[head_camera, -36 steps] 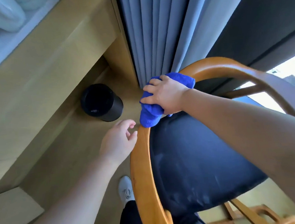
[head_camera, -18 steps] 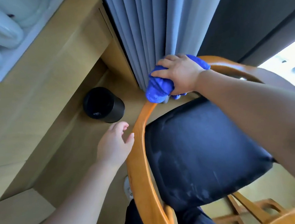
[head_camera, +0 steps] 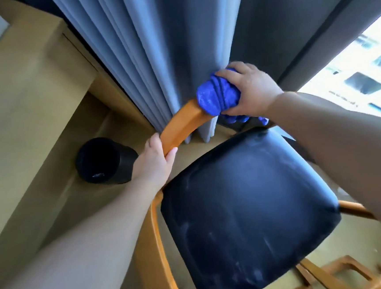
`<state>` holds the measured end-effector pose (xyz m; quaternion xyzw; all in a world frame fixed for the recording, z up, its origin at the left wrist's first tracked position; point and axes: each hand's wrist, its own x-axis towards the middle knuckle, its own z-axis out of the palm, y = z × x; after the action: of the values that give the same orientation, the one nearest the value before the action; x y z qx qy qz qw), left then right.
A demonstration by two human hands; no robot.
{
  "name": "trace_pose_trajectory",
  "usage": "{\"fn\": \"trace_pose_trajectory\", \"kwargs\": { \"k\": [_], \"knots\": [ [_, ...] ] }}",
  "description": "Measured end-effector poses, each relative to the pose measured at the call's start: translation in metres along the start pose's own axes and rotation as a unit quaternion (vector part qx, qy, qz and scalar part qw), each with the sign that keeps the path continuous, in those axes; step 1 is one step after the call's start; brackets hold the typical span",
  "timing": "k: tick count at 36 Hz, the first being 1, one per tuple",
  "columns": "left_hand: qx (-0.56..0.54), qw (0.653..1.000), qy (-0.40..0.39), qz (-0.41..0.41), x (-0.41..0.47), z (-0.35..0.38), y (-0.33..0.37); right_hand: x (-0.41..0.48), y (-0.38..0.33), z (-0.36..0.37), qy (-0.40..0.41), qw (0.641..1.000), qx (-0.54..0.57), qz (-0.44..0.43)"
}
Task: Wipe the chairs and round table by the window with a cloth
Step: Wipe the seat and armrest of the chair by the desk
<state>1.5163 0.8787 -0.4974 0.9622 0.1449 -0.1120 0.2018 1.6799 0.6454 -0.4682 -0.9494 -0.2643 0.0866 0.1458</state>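
Cloth (head_camera: pixel 217 96), blue & bunched into a wad, sits on the curved orange wooden back rail (head_camera: pixel 180 126) of the chair, at the far end of the rail's visible stretch, hard against the grey-blue curtain (head_camera: pixel 154 55). R hand (head_camera: pixel 249 90) grips it from above: fingers (head_camera: pixel 227 72) curled over the far side of the wad, thumb under it nr the rail, pressing the cloth onto the wood; a bit of cloth hangs out below the palm. L hand (head_camera: pixel 154 161) holds the same rail lower down, nearer the camera, thumb on the outer edge & fingers (head_camera: pixel 173 151) wrapped round to the inner side, so the rail is pinched between them. Bare wood shows between the 2 hands, so they're apart. Chair seat (head_camera: pixel 248 208), dark padded w/ pale smudges, lies below & right of the rail, under the R forearm. More wooden frame pieces (head_camera: pixel 334 272) show bottom right, blurred. Black round bin (head_camera: pixel 103 161) stands on the tan floor (head_camera: pixel 111 192) just left of the L hand, open top toward the camera, tucked beside the light wood desk (head_camera: pixel 19 90). Bright window (head_camera: pixel 351 72) at far right, past the curtain's dark edge.
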Motion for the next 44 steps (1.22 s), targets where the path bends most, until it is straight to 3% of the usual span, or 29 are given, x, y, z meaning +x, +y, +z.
{"fn": "trace_pose_trajectory", "kwargs": {
  "k": [6,14,32,44],
  "knots": [
    [0.030,0.998,0.049,0.022,-0.002,0.012,-0.003,-0.028,0.067,0.001,-0.037,0.990,-0.018,0.137],
    [0.046,0.997,0.057,0.004,-0.003,0.012,0.002,-0.036,0.083,0.003,-0.031,0.987,-0.042,0.150],
    [0.035,0.996,0.075,0.036,-0.003,0.017,-0.006,-0.112,0.121,-0.009,0.016,0.948,-0.008,0.317],
    [0.053,0.995,0.083,0.032,-0.005,0.018,0.000,-0.158,0.137,-0.002,0.041,0.931,-0.058,0.357]
  ]
}}
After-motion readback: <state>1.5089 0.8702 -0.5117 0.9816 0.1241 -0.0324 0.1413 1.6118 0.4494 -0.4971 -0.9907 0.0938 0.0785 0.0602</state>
